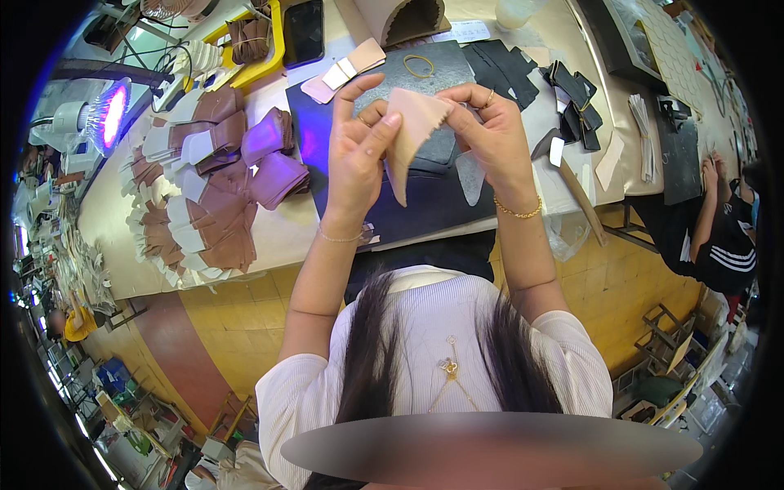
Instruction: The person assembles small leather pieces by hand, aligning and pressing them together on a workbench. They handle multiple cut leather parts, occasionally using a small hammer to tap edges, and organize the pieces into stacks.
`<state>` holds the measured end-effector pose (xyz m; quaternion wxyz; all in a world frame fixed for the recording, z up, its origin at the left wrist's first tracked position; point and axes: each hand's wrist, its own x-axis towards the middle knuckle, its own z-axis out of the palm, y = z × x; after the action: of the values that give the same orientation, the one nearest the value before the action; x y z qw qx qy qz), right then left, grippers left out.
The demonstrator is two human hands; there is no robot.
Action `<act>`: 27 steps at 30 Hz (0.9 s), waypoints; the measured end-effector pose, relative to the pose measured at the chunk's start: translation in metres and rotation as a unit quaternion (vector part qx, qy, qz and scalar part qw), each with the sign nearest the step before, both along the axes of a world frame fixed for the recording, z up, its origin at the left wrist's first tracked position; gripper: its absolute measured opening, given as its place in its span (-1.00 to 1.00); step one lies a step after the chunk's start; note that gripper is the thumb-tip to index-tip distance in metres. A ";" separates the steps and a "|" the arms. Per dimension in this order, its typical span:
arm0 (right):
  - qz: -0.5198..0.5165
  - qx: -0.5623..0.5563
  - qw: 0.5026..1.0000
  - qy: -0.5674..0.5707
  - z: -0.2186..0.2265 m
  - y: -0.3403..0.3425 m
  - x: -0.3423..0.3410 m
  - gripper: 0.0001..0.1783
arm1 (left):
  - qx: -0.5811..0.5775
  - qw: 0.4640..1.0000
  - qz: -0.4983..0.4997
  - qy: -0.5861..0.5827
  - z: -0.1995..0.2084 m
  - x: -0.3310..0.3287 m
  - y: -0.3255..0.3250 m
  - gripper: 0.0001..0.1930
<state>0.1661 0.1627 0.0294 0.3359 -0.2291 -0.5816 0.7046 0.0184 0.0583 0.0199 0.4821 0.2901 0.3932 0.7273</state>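
A pale beige leather piece (415, 122) with a scalloped edge is held up in front of me, over the dark work board (322, 135). The thumb of my left hand (357, 159) presses on its left side, fingers curled behind it. At its upper right edge, my right hand (496, 139) pinches it between thumb and forefinger. Below the right fingers shows a grey pointed piece (469, 181); whether it touches that hand I cannot tell. Beyond the hands, a yellow rubber band (419, 66) rests on a grey slab (396, 72), near beige and white strips (355, 67).
Brown leather stacks (216, 212) fan out at left, near a glowing lamp (108, 117). A phone (304, 33) lies beside a yellow tray (273, 49). Right are black leather pieces (572, 102) and a wooden-handled hammer (581, 200). Another person (727, 237) works at far right.
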 end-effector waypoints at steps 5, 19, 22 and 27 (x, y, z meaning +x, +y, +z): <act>0.097 -0.017 0.993 -0.067 -0.009 0.000 0.002 -0.83 | 0.015 0.877 -0.012 0.481 0.017 -0.006 -0.013 -0.53; -0.088 -0.284 0.924 0.242 -0.031 0.019 0.144 -0.84 | -0.043 0.994 -0.040 0.089 0.016 0.025 -0.048 -0.85; -0.376 -0.153 0.902 0.146 -0.054 -0.008 0.210 -0.90 | -0.103 0.985 -0.122 -0.063 -0.001 0.034 -0.060 -0.73; -0.511 -0.016 0.860 0.010 -0.170 -0.066 0.245 -0.84 | -0.315 0.934 -0.170 -0.015 -0.049 0.039 -0.066 -0.52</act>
<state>0.4116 0.0971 -0.1409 0.6505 -0.4925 -0.3683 0.4457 0.0576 -0.0082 -0.0289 0.6710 0.1748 0.5398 0.4773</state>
